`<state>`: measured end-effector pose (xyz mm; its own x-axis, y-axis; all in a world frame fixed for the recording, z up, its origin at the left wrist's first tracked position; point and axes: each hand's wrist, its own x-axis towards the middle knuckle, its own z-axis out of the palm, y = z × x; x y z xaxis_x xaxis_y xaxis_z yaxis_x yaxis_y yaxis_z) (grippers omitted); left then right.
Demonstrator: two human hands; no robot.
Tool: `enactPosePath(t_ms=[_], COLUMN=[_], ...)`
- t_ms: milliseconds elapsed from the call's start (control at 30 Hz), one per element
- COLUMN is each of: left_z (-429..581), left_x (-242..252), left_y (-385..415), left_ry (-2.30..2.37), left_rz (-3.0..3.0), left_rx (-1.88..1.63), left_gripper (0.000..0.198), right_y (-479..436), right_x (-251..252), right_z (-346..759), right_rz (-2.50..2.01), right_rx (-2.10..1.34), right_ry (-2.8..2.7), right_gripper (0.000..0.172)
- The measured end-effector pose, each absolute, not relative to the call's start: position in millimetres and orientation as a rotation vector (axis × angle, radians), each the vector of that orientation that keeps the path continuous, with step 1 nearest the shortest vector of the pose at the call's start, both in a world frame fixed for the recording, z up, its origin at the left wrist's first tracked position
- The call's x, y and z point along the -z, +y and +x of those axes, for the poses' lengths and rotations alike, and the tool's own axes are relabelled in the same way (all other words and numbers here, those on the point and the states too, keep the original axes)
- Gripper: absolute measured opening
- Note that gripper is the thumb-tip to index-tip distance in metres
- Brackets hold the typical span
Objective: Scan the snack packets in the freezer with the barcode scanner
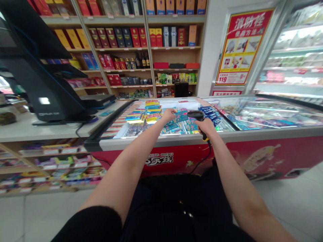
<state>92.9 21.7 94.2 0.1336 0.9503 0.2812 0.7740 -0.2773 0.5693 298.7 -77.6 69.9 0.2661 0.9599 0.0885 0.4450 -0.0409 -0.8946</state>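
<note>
My right hand (206, 127) is wrapped round a black barcode scanner (196, 115), whose cable hangs down in front of the chest freezer (121, 145). The scanner's head faces a blue flat packet (181, 116) with a small pinkish-red light spot on it. My left hand (169, 115) pinches that packet at its left end, above the freezer. Below lie more blue packets (170, 127). Yellow and blue packs (152, 117) are piled to the left of my left hand. Dark blue packs (210, 115) lie to the right of the scanner.
A dark checkout terminal (52, 97) and a scale (97, 100) stand on the counter (15, 131) at left. Shelves of boxed goods (121, 37) rise behind the freezer. Its glass lid (272, 114) covers the right part. A glass-fronted fridge (295, 53) stands far right.
</note>
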Motion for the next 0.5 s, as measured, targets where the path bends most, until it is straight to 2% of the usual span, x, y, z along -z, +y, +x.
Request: enactPosePath(t_ms=[233, 500], left_z=[91, 70], left_x=[-94, -94], left_y=[21, 26], left_ry=[1.682, 1.764], left_rz=[2.103, 1.965], left_rx=[-0.922, -0.921], left_gripper=[0.036, 0.039], right_y=[-78, -72], right_x=[-73, -77], right_z=[293, 270], right_rz=[-1.683, -1.550], right_rx=[-0.689, -0.754], right_ry=[-1.305, -1.318], right_gripper=[0.030, 0.017])
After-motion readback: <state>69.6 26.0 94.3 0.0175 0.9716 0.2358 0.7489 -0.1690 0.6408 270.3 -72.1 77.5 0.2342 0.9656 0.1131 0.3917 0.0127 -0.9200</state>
